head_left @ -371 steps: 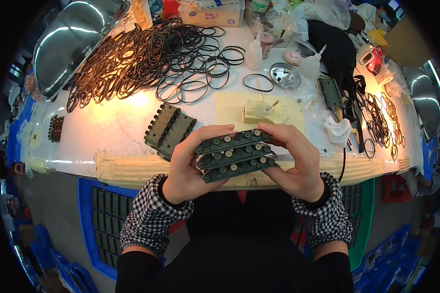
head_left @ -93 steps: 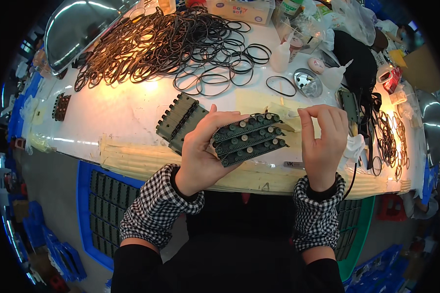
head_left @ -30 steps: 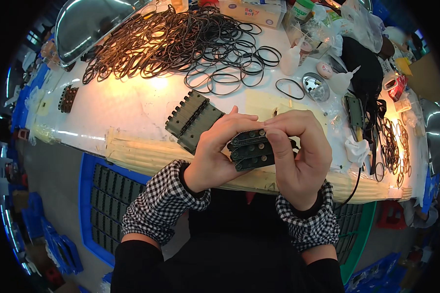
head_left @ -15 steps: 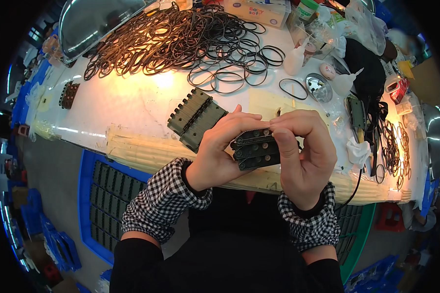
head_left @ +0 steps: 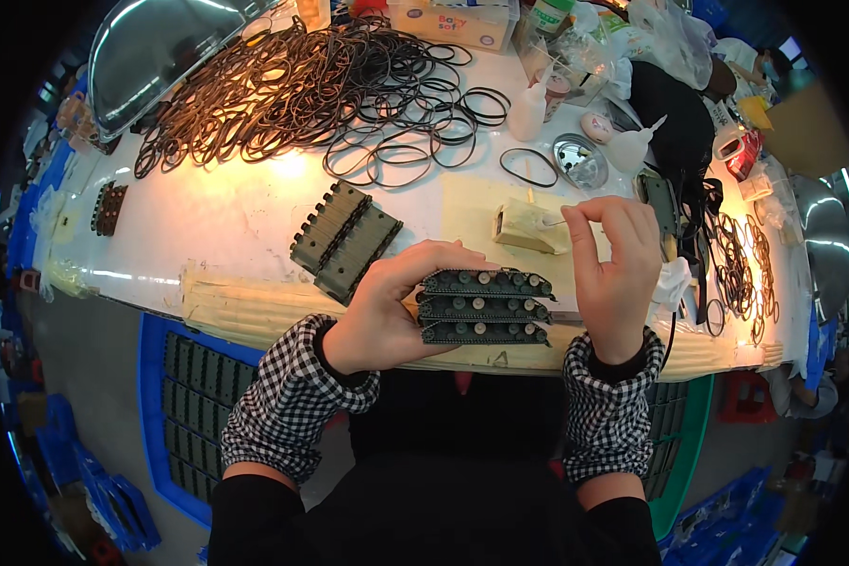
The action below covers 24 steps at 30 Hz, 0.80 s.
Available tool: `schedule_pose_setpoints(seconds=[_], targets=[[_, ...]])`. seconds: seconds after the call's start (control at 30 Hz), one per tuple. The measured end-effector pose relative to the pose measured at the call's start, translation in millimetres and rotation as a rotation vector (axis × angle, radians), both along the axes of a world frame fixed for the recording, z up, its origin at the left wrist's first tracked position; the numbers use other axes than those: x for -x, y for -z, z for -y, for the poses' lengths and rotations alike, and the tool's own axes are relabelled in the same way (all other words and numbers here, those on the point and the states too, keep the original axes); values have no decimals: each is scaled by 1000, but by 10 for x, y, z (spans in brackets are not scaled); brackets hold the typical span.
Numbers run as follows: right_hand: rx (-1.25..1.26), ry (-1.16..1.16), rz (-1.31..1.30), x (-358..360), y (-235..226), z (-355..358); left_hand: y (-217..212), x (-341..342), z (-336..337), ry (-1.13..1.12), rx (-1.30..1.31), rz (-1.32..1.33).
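Note:
My left hand point(head_left: 387, 307) is closed around a stack of three dark green toy tank hulls point(head_left: 484, 307), held over the table's front edge. Round wheels and toothed black tracks line the side of each hull facing up. To the right, my right hand point(head_left: 615, 274) is raised, thumb and forefinger pinched on a thin needle-like stick point(head_left: 552, 224). Its far end lies by a small block wrapped in pale yellow tape point(head_left: 528, 226). Left of the stack, more green hulls point(head_left: 346, 241) rest side by side on the table, apart from my hand.
A tangled heap of black rubber loops point(head_left: 283, 94) covers the back. Squeeze bottles point(head_left: 528, 111) and a round metal dish point(head_left: 579, 160) stand back right. A blue tray of green parts point(head_left: 149, 415) and a green tray point(head_left: 693, 443) lie below the table edge.
My right hand has left the stack and moved right to beside the taped block. The left hand keeps the stack, which now sits level with its wheels in plain sight. The view has shifted.

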State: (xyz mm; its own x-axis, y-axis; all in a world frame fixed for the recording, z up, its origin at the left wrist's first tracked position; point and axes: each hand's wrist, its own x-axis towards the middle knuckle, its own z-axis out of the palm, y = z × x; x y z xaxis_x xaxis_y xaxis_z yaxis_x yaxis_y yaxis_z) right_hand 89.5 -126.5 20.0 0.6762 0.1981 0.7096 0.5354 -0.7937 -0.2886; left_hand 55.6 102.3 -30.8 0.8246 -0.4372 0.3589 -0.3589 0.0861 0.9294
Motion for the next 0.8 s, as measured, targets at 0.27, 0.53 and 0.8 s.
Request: schedule_pose_setpoints(seconds=[0.27, 0.53, 0.8], targets=[[-412, -431, -248, 362, -176, -345, 24, -19, 40, -44, -1, 81], [-399, -482, -322, 361, -107, -497, 21, 4, 41, -85, 24, 58], [-364, -482, -299, 351, -91, -508, 52, -9, 1, -50, -32, 95]])
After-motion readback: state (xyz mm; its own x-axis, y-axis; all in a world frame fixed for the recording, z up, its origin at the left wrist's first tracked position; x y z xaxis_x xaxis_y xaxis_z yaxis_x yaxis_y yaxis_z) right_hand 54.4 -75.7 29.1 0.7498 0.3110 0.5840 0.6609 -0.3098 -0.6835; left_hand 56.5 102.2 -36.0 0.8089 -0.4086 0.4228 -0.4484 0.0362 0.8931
